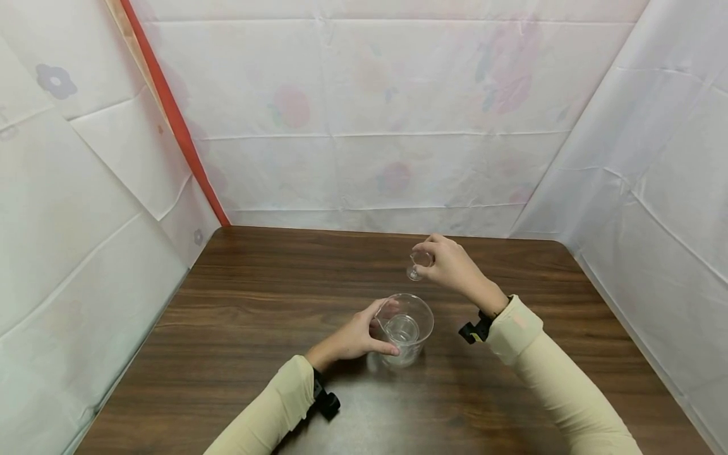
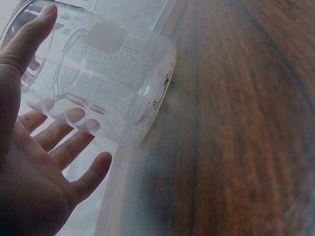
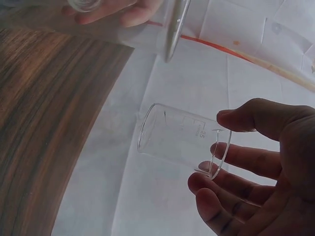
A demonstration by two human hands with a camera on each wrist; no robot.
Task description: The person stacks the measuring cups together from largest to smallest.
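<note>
A large clear glass beaker (image 1: 419, 346) stands on the table, with a smaller glass beaker (image 1: 402, 327) inside it. My left hand (image 1: 354, 338) holds the large beaker from its left side, thumb in front and fingers behind. In the left wrist view the large beaker (image 2: 142, 83) bears a faint 500 mark. Above and behind it, my right hand (image 1: 449, 262) pinches a tiny glass beaker (image 1: 414, 273) near its rim, base downward. The right wrist view shows this tiny beaker (image 3: 177, 137) with a 25 mark and nothing visible inside.
The dark wood-grain table (image 1: 256, 303) carries the large beaker near its middle. White patterned cloth (image 1: 364, 114) hangs behind it and along both sides. A red strip (image 1: 176, 120) runs down the back left corner. Each wrist wears a small black camera (image 1: 327, 404).
</note>
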